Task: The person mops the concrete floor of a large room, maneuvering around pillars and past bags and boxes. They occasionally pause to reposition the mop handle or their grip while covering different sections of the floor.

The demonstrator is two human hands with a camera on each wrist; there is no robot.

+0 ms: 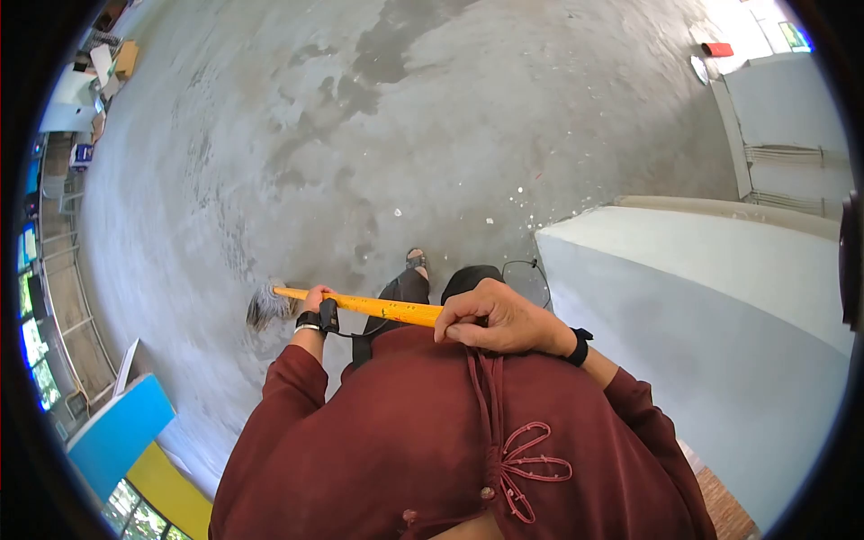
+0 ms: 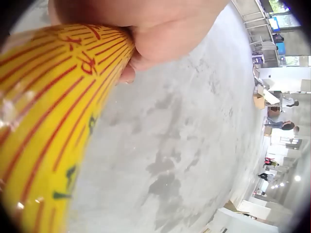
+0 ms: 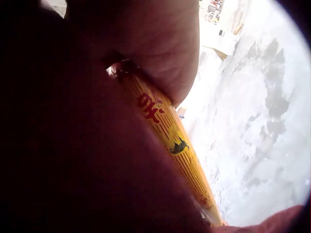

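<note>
A mop with a yellow handle (image 1: 387, 309) lies across the front of the body in the head view. Its grey stringy head (image 1: 268, 306) is on the floor at the left. My right hand (image 1: 500, 317) grips the upper end of the handle, close to the waist. Lower down, my left hand (image 1: 316, 298) holds the handle near the mop head. In the left wrist view, the fingers (image 2: 180, 29) wrap the yellow handle (image 2: 63, 87), which bears red stripes and lettering. The right wrist view shows the palm (image 3: 155, 48) over the handle (image 3: 170, 136).
Grey concrete floor (image 1: 468, 126) with dark damp patches spreads ahead. A white partition (image 1: 684, 270) stands close on the right. Blue and yellow panels (image 1: 126, 427) are at lower left. Boxes (image 1: 126, 59) sit far left. Two white specks lie on the floor. People (image 2: 282, 125) appear in the distance.
</note>
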